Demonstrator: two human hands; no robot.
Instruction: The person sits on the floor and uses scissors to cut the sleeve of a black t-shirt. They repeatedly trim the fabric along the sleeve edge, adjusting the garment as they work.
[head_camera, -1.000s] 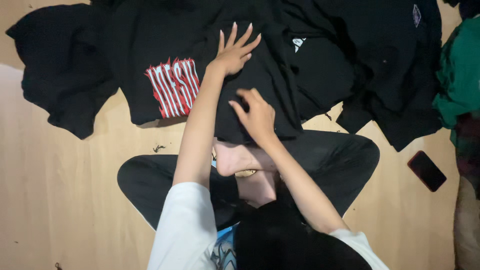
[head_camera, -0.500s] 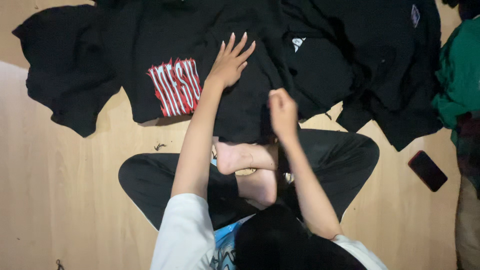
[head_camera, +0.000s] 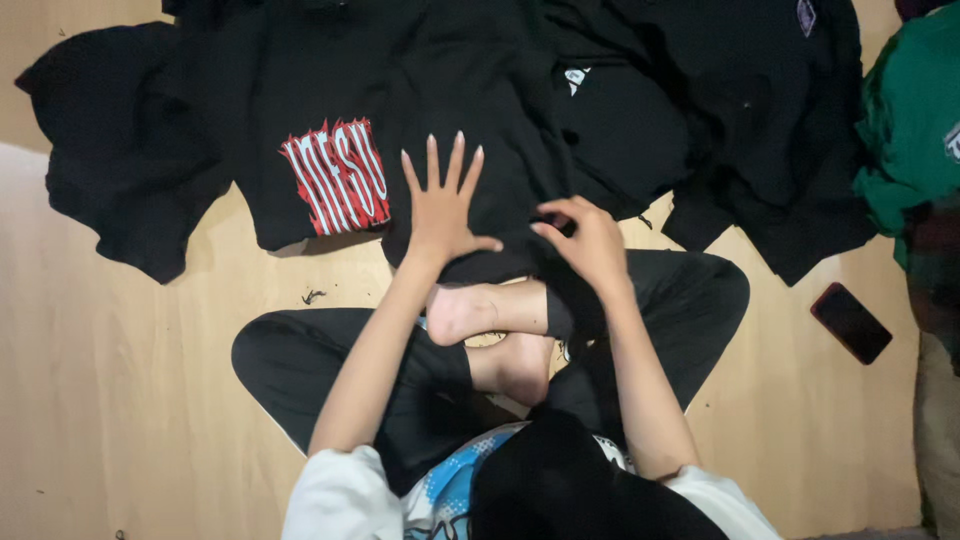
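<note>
- The person sat cross-legged on the wooden floor (head_camera: 120, 400), bare feet tucked together, with a heap of dark clothes spread across the far side.
- The left hand (head_camera: 443, 205) lay flat and wide, fingers fanned, palm down on the black T-shirt (head_camera: 480, 110) directly in front of the knees.
- The right hand (head_camera: 588, 238) was narrowed to a pinch, thumb and fingers closed on a fold of that same black T-shirt at its near edge, just right of the left hand.
- The T-shirt lay in the middle of the heap; its near hem reached the person's shins, and a red and white printed graphic (head_camera: 335, 178) showed on it just left of the left hand.
- More black garments (head_camera: 740, 130) overlapped it on the far right, and a black sleeve (head_camera: 120, 170) trailed off to the left.
- A green garment (head_camera: 915, 120) lay at the far right edge, well apart from both hands.
- A dark phone (head_camera: 850, 322) rested on the floor to the right, near the right knee.
- Risk, as a judgement: because every layer was black and overlapping, the pinch could have caught cloth from a neighbouring garment, dragging the heap along with it.
- The flat hand could also have pinned the same fold the other hand held, bunching the fabric into creases.
- A wide sweep of cloth to the right might have knocked the phone across the floor.
</note>
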